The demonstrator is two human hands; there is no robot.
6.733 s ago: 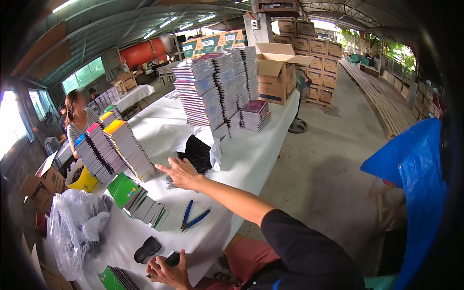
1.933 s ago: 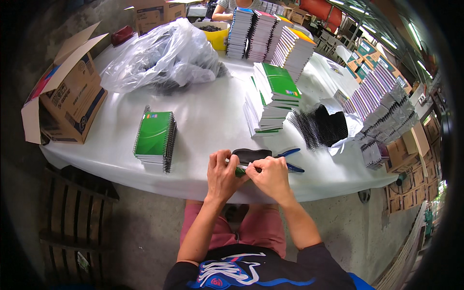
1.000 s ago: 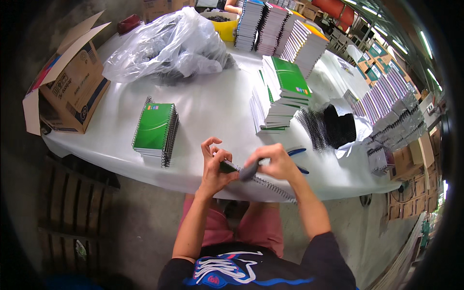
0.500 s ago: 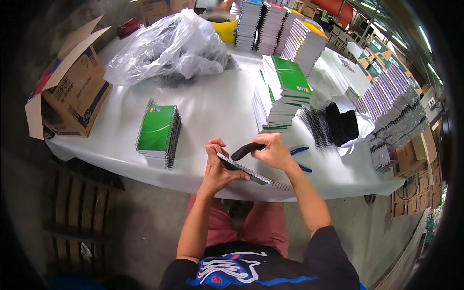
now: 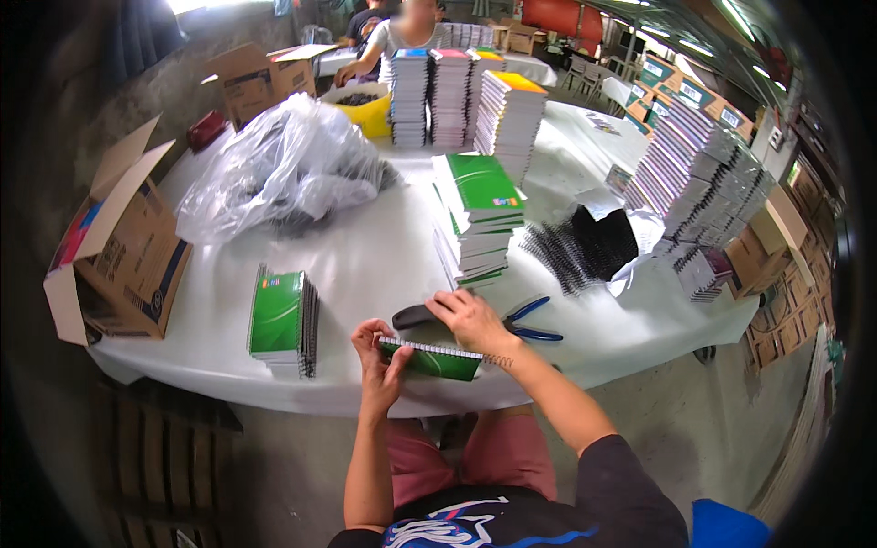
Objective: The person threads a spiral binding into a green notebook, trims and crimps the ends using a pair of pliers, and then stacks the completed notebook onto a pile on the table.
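Note:
My left hand (image 5: pixel 377 361) grips a green notebook (image 5: pixel 440 363) by its left end, the punched edge facing up. A wire spiral runs along that edge, and its loose end (image 5: pixel 499 362) sticks out past the right corner. Just above the notebook, my right hand (image 5: pixel 470 321) is closed on a dark, curved, rounded object (image 5: pixel 414 316) whose kind I cannot make out. Blue-handled pliers (image 5: pixel 532 321) lie on the table beyond my right wrist. To the left lies a small stack of spiral-bound green notebooks (image 5: pixel 280 315).
A tall stack of green notebooks (image 5: pixel 480 183) stands ahead, beside black spirals (image 5: pixel 594 251). Farther off are a plastic bag (image 5: pixel 283 173), a yellow container (image 5: pixel 370 114), more notebook stacks (image 5: pixel 512 119) and a person (image 5: pixel 411 35). Cardboard boxes (image 5: pixel 128 260) stand at the left; wrapped notebooks (image 5: pixel 708 183) at right.
The notebook has turned so that its green cover shows. My right hand and the dark object have shifted left relative to it. The view has tilted up, bringing a person into sight.

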